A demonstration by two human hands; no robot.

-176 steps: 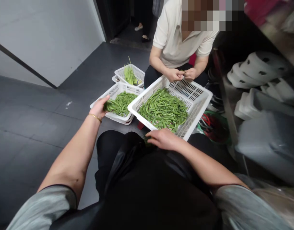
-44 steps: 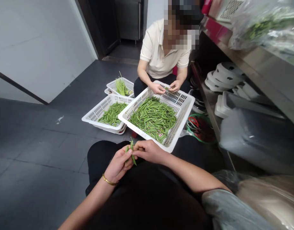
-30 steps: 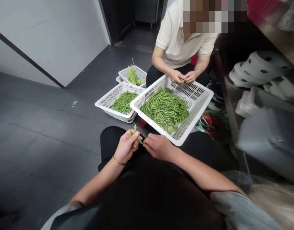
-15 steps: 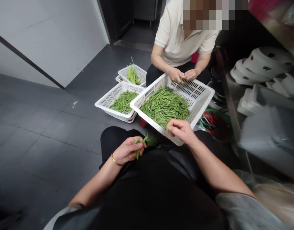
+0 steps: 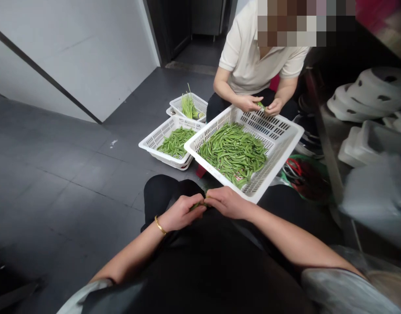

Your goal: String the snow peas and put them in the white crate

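My left hand (image 5: 183, 212), with a gold bracelet at its wrist, is closed around green pea pods (image 5: 196, 205) above my lap. Fingertips of my right hand (image 5: 227, 202) meet it and pinch the end of a pod; the fingers hide most of it. Just beyond my right hand, a large white slotted basket (image 5: 282, 159) holds a heap of green pea pods (image 5: 234, 150). Across that basket, a co-worker's two hands (image 5: 275, 107) hold a green pod over its far rim.
A smaller white basket (image 5: 148, 145) with pods stands on the floor at left, and behind it a basket of long green stalks (image 5: 188, 106). White containers (image 5: 367, 141) line the right side. A green bag with red handles (image 5: 293, 168) lies beside the large basket.
My right hand has moved from the large basket's near edge leftward to my left hand, and the two now meet at the pods. The co-worker's hands have shifted slightly. The view has swung a little.
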